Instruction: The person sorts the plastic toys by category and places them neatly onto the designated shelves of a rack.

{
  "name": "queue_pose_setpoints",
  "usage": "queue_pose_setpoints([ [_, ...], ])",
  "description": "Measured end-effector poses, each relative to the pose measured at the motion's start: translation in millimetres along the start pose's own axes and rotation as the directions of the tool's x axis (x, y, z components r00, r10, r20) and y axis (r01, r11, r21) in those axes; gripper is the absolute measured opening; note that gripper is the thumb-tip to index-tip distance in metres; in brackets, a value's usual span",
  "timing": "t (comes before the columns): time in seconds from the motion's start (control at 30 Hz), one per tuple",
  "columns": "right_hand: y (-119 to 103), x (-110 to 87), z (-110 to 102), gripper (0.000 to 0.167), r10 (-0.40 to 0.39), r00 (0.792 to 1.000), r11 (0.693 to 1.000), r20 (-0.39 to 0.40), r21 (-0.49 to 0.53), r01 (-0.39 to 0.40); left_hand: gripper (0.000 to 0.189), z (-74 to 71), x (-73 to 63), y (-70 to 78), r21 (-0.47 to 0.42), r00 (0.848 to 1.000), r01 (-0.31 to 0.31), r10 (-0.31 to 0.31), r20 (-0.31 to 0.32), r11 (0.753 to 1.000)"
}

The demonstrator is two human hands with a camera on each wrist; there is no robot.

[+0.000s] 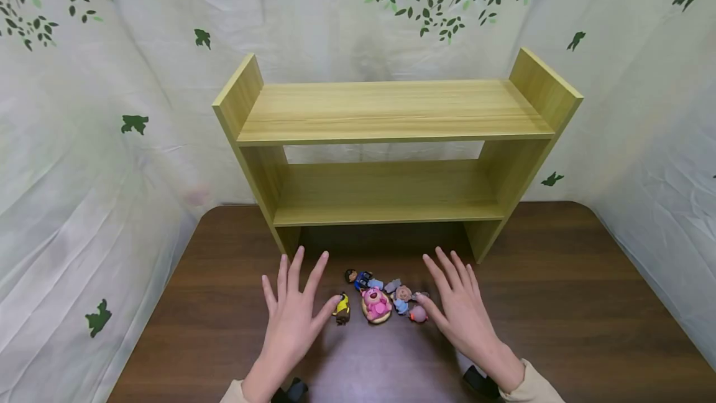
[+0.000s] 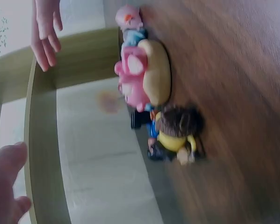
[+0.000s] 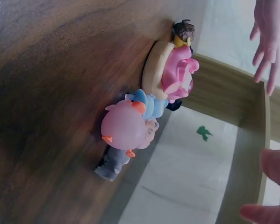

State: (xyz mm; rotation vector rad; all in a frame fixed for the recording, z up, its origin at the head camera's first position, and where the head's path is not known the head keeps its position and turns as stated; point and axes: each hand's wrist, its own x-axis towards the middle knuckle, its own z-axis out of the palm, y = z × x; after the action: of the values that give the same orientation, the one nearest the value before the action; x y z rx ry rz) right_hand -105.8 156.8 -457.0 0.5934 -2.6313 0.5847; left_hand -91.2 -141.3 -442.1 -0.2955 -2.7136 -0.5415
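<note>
Both hands are held over the table with fingers spread and hold nothing. My left hand [image 1: 295,319] is at the left of a cluster of small toy figures, its thumb tip overlapping a yellow-and-brown figure [image 1: 342,311] in the head view. On the other side, my right hand [image 1: 463,313] has its thumb close by a round pink toy [image 1: 418,314]. Between them are a pink bear [image 1: 376,306] on a tan base, a black-haired figure in blue [image 1: 362,280], a light-blue figure [image 1: 401,300] and a grey toy [image 1: 393,285]. The right wrist view shows the pink toy [image 3: 123,126] with orange feet.
Behind the figures stands a light wooden shelf unit [image 1: 386,214] with two boards and raised side panels. It rests on the brown table [image 1: 582,303]. A white cloth [image 1: 151,204] printed with green leaves and birds hangs around the table's back and sides.
</note>
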Motion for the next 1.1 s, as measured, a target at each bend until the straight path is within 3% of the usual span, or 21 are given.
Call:
queue_pose_setpoints([
  [0.2, -2, 1.5, 1, 0.069, -0.052, 0.999, 0.990, -0.003, 0.134, 0.052, 0.079, -9.9, 5.8, -17.4, -0.100, 0.993, -0.021, 0.009, -0.117, 0.995],
  [0.47, -2, 1.3, 7, 0.073, -0.116, 0.993, 0.957, 0.005, 0.268, 0.110, 0.076, -18.7, 20.9, -44.7, -0.216, 0.959, -0.121, 0.058, -0.277, 0.969],
  [0.67, -2, 1.2, 13, 0.076, -0.142, 0.990, 0.946, 0.023, 0.297, 0.129, 0.087, -22.6, 35.2, -57.6, -0.258, 0.954, -0.157, 0.078, -0.290, 0.953],
  [1.1, 5, -0.6, 28, 0.066, -0.166, 0.984, 0.922, 0.063, 0.365, 0.132, 0.084, -25.1, 60.5, -75.8, -0.308, 0.956, -0.165, 0.074, -0.285, 0.937],
])
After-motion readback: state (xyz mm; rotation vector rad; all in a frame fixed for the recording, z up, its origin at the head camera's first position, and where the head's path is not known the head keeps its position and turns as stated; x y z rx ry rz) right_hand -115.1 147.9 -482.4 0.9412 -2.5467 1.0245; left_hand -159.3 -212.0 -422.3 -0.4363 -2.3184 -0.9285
